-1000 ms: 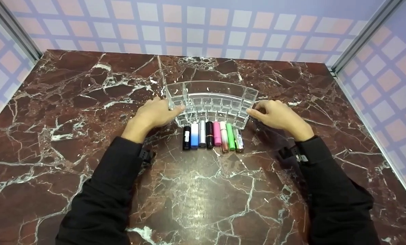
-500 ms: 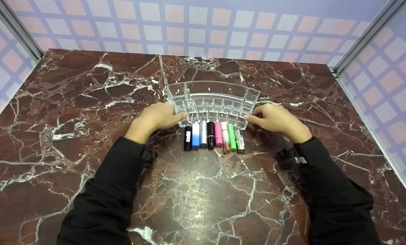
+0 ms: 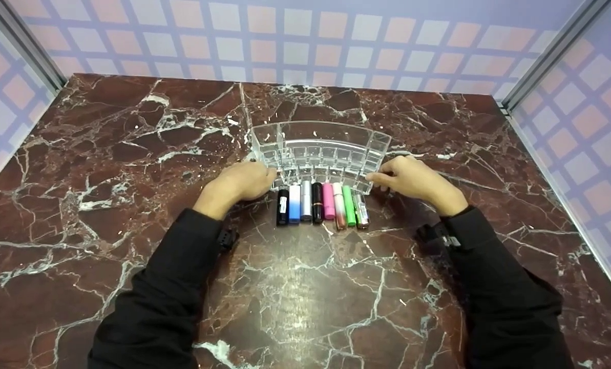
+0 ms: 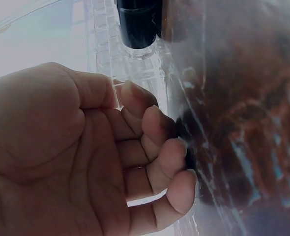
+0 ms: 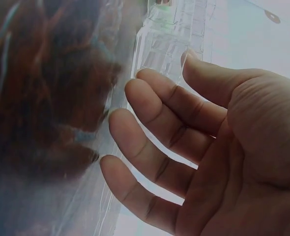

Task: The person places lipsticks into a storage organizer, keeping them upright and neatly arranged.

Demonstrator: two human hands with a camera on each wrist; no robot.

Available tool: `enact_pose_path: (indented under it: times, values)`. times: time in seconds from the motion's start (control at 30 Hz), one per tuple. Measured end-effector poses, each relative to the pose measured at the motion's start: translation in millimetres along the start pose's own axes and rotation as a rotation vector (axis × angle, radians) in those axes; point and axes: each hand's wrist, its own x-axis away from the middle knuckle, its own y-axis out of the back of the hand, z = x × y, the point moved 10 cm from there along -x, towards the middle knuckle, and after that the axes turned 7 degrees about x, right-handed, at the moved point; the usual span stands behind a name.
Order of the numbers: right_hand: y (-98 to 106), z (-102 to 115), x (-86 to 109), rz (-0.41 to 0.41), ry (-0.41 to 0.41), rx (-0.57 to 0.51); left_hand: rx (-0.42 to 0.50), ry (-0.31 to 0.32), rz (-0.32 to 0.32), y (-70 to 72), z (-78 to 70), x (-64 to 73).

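Note:
A clear acrylic makeup organizer (image 3: 325, 151), curved and split into small compartments, stands on the marbled tabletop. At its left front corner my left hand (image 3: 241, 182) pinches the edge between thumb and forefinger; the left wrist view shows the other fingers (image 4: 172, 155) curled beside it. My right hand (image 3: 413, 179) is at the opposite corner, its thumb laid against the clear side. In the right wrist view the fingers (image 5: 130, 130) are loosely bent and spread along that side. Several lipstick tubes (image 3: 317, 202) lie side by side directly in front of the organizer.
The dark red marbled table (image 3: 305, 287) extends around both arms. A tiled purple and pink panel (image 3: 295, 41) rises behind it, with more panels at either side. Black bands with cameras (image 3: 228, 239) sit on the wrists.
Both hands have slid toward the front corners of the organizer. Most recently the left hand has turned, its thumb drawing in, while the right has stayed nearly still. The lipstick tubes keep their row.

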Motion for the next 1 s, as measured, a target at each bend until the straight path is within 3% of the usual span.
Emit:
enact_pose_path:
  times: [0.7,0.87,1.0]
  values:
    - [0.6,6.3,0.9,-0.016,0.043,0.039,0.011,-0.016,-0.018,0.4,-0.6,0.1]
    - [14.0,10.7,9.9,-0.033,0.078,0.074,0.01,-0.022,-0.013,-0.7,-0.6,0.0]
    - [32.5,18.4,20.5,-0.099,0.147,0.071,0.01,-0.025,-0.01,-0.1,-0.2,-0.4]
